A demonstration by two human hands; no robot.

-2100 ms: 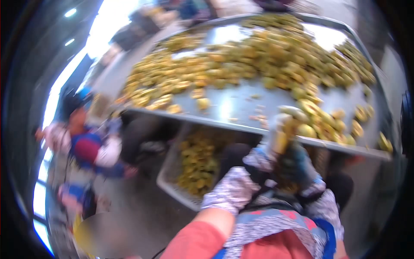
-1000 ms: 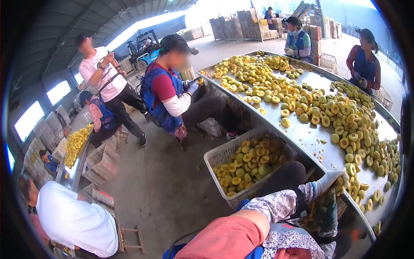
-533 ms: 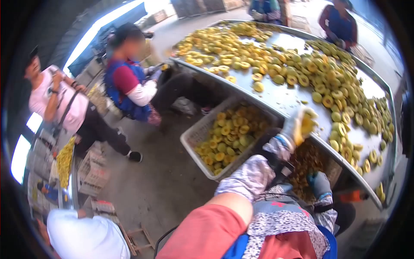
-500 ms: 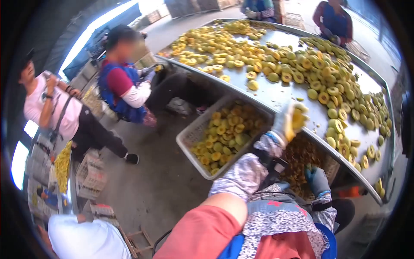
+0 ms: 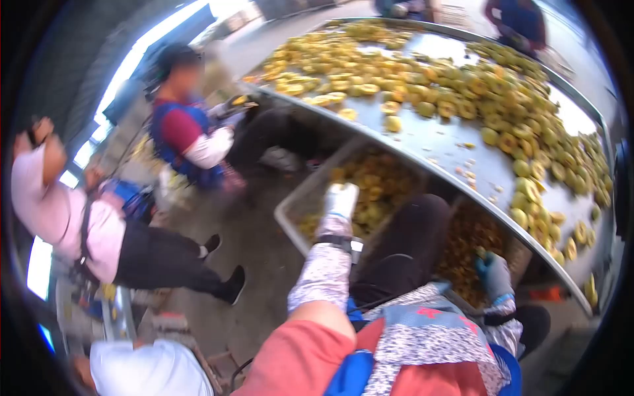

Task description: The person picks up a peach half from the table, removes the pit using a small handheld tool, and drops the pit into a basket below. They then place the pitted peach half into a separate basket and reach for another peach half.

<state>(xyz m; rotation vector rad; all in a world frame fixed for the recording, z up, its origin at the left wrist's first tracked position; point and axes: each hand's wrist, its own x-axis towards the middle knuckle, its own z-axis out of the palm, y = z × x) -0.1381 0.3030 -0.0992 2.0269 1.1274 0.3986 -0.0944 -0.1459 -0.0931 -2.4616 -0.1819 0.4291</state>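
My left hand point(image 5: 342, 200), in a white glove, reaches over a pale plastic crate point(image 5: 288, 214) of halved yellow-green fruit point(image 5: 376, 191). Its fingers point away from me and are blurred, so whether any fruit is in them does not show. My right hand point(image 5: 495, 276), in a grey and teal glove, is low at the right, above a container of brown scraps point(image 5: 466, 254) under the table edge. Its fingers are curled, and a small pale bit shows at their tips. Many fruit halves point(image 5: 462, 92) lie heaped on the metal table point(image 5: 422, 142).
The table's raised metal rim point(image 5: 475, 188) runs diagonally above both containers. A person in a blue vest point(image 5: 188, 132) sits at the left, holding fruit. Another in pink point(image 5: 79, 211) stands further left. A white-shirted person point(image 5: 145, 369) is at lower left. Two others work across the table.
My left hand has moved from the table edge, where it held yellow fruit, left and down over the crate. My right hand stays low by the scraps. The standing person has shifted and raised an arm.
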